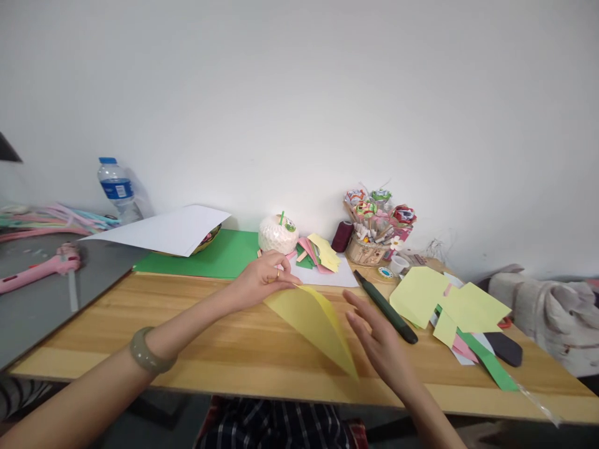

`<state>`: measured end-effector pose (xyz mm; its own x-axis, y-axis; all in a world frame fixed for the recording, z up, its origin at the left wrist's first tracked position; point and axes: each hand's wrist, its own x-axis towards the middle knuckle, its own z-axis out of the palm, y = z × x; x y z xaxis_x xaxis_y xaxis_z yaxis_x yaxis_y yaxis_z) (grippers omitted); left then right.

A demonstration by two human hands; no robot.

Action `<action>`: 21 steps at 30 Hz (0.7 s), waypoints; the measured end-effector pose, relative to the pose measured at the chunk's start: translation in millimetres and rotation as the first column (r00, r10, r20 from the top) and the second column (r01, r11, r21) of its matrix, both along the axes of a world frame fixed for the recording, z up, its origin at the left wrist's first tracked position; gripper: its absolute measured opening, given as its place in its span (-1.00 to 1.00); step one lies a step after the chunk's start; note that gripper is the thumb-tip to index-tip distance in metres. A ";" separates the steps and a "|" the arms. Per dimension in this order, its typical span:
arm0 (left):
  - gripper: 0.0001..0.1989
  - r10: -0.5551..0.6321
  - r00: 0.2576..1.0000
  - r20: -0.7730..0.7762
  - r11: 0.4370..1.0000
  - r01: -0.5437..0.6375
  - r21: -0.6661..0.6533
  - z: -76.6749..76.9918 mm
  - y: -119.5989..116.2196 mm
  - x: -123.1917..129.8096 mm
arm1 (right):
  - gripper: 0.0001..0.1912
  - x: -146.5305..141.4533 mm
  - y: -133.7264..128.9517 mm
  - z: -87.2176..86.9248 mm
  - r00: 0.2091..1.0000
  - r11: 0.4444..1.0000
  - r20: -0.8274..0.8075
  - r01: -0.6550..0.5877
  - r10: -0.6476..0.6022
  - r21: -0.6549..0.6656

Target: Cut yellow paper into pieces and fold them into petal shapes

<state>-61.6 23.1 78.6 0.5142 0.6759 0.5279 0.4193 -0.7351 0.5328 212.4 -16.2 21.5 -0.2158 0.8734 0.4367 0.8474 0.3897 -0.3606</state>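
Note:
A sheet of yellow paper (316, 321) hangs bent above the wooden table, its upper corner pinched between the thumb and fingers of my left hand (266, 279). Just right of the sheet is my right hand (377, 337), its fingers stretched out and holding nothing; a small gap seems to separate it from the paper. A dark green pen-shaped tool (386, 307) lies on the table beyond my right hand. Cut yellow paper pieces (418, 296) are piled to the right, over green and pink scraps.
Green paper (238, 249) lies at the back beneath a white sheet (163, 227). A white textured round object (277, 234), paper scraps (322, 254), a dark red thread spool (343, 236) and a basket (367, 251) of paper flowers line the wall. Far left are a water bottle (116, 189) and pink glue gun (42, 269).

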 end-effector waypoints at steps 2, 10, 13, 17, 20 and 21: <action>-0.77 -0.084 0.996 0.007 0.988 0.083 0.134 6.1 -7.9 4.9 | -0.52 -19.3 -8.7 10.4 0.984 0.993 -0.161 -0.086 0.073 -0.077; -0.77 -0.296 0.953 -0.060 0.923 0.301 0.240 -7.3 -34.0 -6.7 | -0.56 -15.1 -0.9 12.0 0.962 0.983 -0.248 0.069 -0.111 -0.172; -0.78 -0.318 0.934 -0.164 0.946 0.324 0.008 -25.4 -44.5 -22.5 | -0.44 -1.2 3.3 -1.4 0.968 0.972 -0.169 0.155 -0.185 -0.174; -0.79 -0.356 0.900 -0.251 0.922 0.295 -0.249 -43.4 -54.2 -37.8 | -0.37 3.3 0.2 -20.8 0.986 0.976 -0.014 0.161 -0.164 -0.144; -0.85 -0.396 0.877 -0.271 0.896 0.305 -0.322 -42.5 -55.2 -39.5 | -0.47 -2.7 -5.8 -25.9 0.991 0.992 0.097 0.097 -0.090 -0.076; -0.84 -0.394 0.882 -0.260 0.893 0.300 -0.336 -40.1 -54.7 -37.7 | -0.50 -5.9 -8.0 -25.6 0.990 0.997 0.132 0.049 -0.039 -0.067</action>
